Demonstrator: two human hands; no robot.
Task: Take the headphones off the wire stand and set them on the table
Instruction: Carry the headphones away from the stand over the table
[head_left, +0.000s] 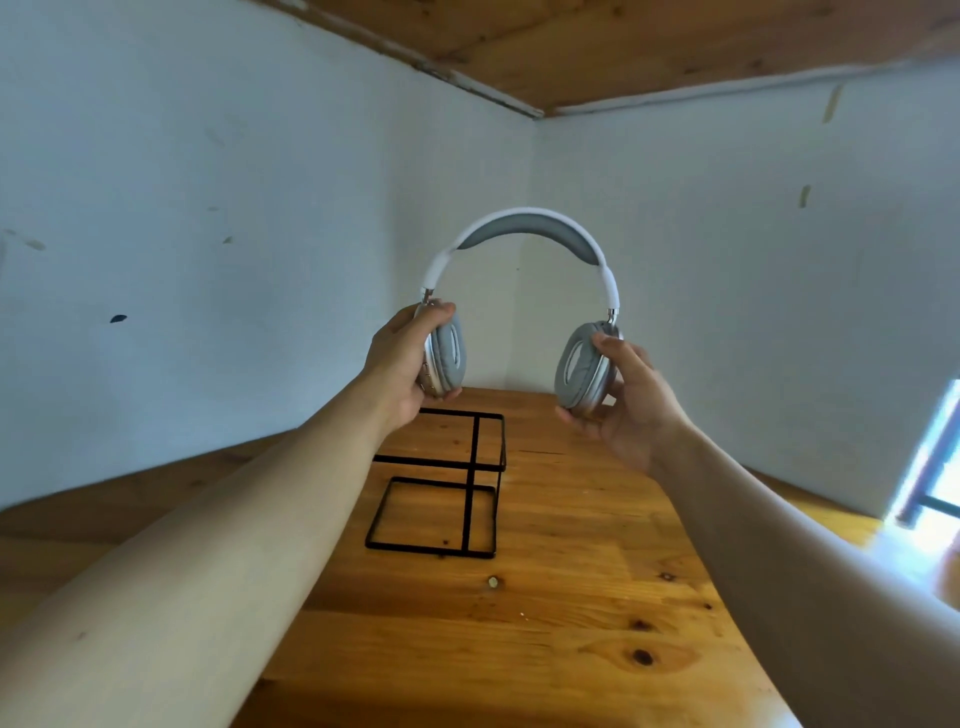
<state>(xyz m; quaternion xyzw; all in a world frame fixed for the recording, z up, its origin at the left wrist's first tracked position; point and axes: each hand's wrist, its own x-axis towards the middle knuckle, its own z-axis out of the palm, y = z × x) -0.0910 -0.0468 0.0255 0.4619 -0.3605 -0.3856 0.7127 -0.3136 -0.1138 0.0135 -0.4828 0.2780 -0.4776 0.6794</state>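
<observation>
Holding the headphones (522, 228) up in the air with both hands: left hand (400, 364) has its grip wrapped around the left ear cup, right hand (631, 410) cups the right one, thumb on the pad. Headband arches up toward 12 o'clock against the wall corner. They're clear of the black wire stand (441, 483), which sits on the wooden bench (545, 623) below, around 7 o'clock from the cups.

White-grey headphones (522, 312) upright, aloft above black wire stand (441, 483).
</observation>
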